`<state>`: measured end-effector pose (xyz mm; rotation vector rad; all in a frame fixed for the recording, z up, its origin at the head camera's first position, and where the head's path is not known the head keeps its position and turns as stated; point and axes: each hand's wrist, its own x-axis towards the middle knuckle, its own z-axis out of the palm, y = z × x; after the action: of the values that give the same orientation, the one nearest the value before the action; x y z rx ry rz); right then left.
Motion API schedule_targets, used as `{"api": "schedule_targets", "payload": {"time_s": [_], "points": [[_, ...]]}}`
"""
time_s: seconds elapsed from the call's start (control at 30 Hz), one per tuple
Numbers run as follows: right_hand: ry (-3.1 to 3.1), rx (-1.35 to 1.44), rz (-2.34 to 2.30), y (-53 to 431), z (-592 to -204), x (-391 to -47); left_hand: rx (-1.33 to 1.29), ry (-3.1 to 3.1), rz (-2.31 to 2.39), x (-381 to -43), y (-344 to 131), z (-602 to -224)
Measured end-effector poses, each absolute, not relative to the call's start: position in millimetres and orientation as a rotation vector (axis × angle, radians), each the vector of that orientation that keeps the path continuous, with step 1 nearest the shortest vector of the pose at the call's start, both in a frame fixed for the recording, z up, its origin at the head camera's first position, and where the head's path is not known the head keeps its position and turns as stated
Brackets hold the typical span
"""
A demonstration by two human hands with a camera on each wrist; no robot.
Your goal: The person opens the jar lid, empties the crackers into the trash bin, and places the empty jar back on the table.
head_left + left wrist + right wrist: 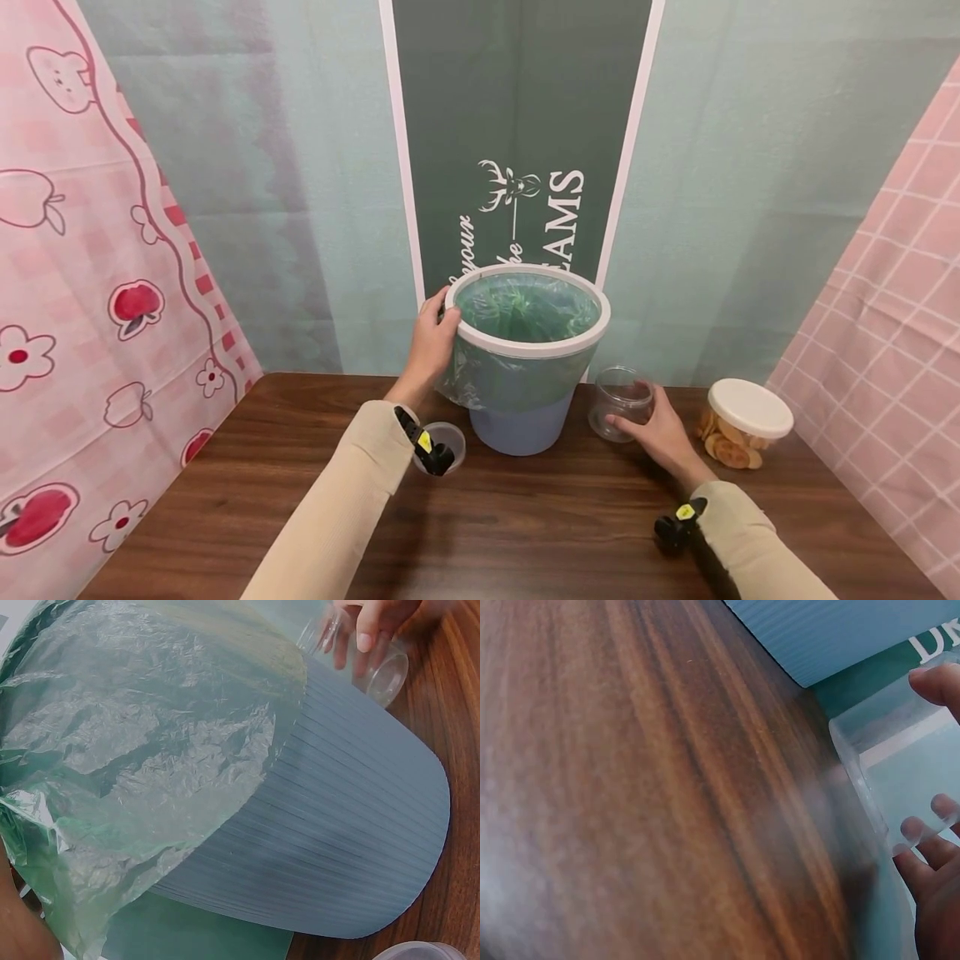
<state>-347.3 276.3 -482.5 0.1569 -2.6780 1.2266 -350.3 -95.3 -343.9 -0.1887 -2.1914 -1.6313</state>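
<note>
Right hand curls thumb and fingers round a clear, smooth-walled jar, just right of a tapering, finely ribbed blue bin on the wood-grained table. Left hand clasps the left side of the bin's white ring-shaped rim — crinkled green film lines the inside and drapes outside — while a white-lidded tub stands farther right.

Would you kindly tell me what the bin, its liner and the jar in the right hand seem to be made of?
The bin: probably matte plastic, given its ribbed, evenly blue wall. The liner: apparently thin, glossy plastic film, wrinkled, translucent green. The jar: smooth and shiny, likely plastic, possibly glass; the right hand shows partly through it.
</note>
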Motion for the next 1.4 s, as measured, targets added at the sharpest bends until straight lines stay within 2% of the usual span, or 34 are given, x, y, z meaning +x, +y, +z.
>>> {"api": "schedule_targets", "payload": {"time_s": [0.8,1.4], "points": [[-2.590,0.168,1.350,285.4,-493.6,-335.5,-0.223,-2.180,-1.657,-352.9,-88.8,-345.2],[-2.220,0.260,1.422,296.3,-441.6,-287.7,-0.218,-2.138,-1.674,-352.9,-93.6,-348.3]]}}
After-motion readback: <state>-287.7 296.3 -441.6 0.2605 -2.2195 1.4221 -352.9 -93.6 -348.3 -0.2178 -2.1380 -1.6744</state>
